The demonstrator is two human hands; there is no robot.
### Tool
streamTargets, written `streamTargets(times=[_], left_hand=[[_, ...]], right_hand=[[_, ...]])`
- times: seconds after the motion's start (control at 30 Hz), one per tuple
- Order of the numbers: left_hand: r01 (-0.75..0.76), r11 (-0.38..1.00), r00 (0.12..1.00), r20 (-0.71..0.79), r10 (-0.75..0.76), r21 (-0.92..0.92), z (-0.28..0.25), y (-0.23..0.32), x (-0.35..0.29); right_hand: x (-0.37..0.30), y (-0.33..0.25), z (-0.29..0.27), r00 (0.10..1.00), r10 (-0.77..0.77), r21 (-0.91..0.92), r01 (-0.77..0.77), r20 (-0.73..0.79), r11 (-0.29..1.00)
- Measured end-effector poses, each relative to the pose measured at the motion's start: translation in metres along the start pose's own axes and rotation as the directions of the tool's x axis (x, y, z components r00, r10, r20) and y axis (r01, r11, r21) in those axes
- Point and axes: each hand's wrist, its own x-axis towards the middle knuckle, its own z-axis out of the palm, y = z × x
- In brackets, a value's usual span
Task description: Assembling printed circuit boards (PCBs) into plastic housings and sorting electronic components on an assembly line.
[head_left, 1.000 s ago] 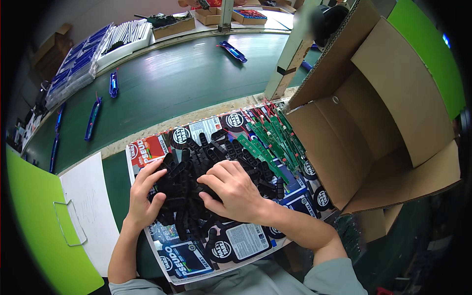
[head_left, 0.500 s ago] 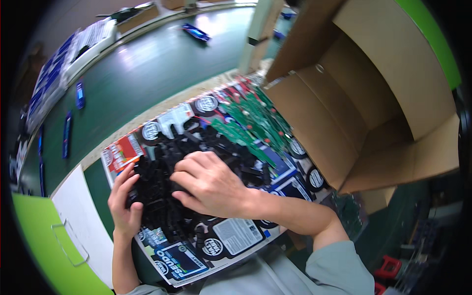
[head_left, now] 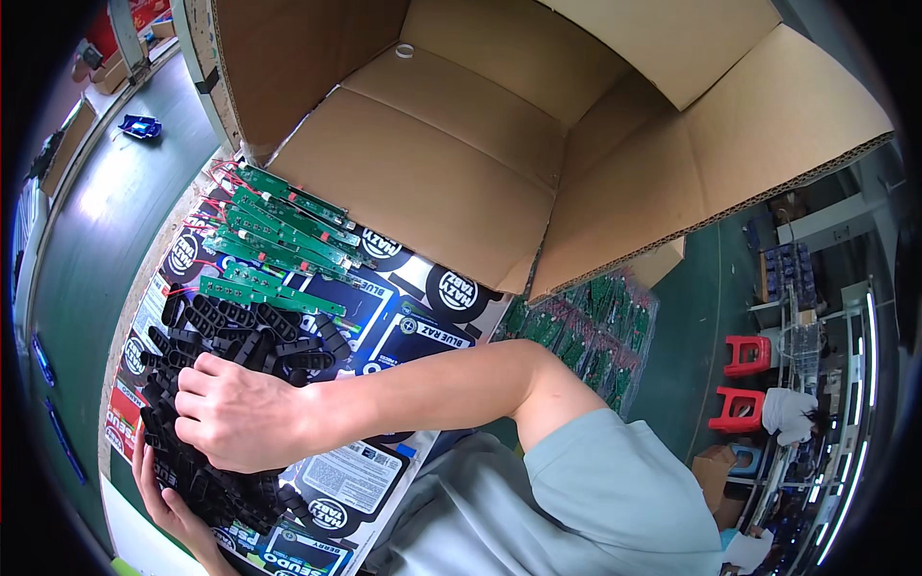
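Black plastic pieces point(head_left: 254, 346) lie heaped, lower left of frame. Apparent step: handling the heap. Right hand point(head_left: 240, 413) curled over it, grip undeterminable; left hand point(head_left: 171, 516) open alongside. Next move likely calls for separating fingertips-first.

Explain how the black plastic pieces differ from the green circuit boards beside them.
The black plastic pieces are short and chunky; the green circuit boards are long, thin strips. The pieces lie jumbled, while the boards lie roughly side by side. Red wires show on the boards, none on the pieces. Both rest on the same colourful printed sheet.
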Motion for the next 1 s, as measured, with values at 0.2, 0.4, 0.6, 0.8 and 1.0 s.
streamTargets(times=[0.2,0.4,0.6,0.8,1.0], left_hand=[[0.012,1.0,1.0,-0.003,-0.012,0.004,-0.001,-0.003,-0.002],[0.022,1.0,1.0,-0.008,-0.022,-0.012,0.0,0.0,0.002],[0.019,0.999,0.999,-0.035,-0.021,-0.045,-0.004,0.018,0.009],[0.012,0.992,0.998,-0.065,-0.02,-0.125,-0.003,0.027,0.009],[-0.018,0.992,0.998,-0.062,0.01,-0.126,-0.005,0.024,0.005]], right_hand=[[-0.002,0.0,0.003,1.0,-0.005,0.006,0.005,0.018,1.0],[0.004,0.003,-0.004,1.0,-0.008,0.052,0.008,0.001,0.999],[0.01,0.002,-0.008,0.999,0.023,0.144,-0.029,0.043,0.989],[0.01,-0.003,-0.016,0.985,0.043,0.125,-0.065,0.167,0.99],[0.012,-0.006,-0.023,0.988,0.034,0.155,-0.058,0.152,0.986]])
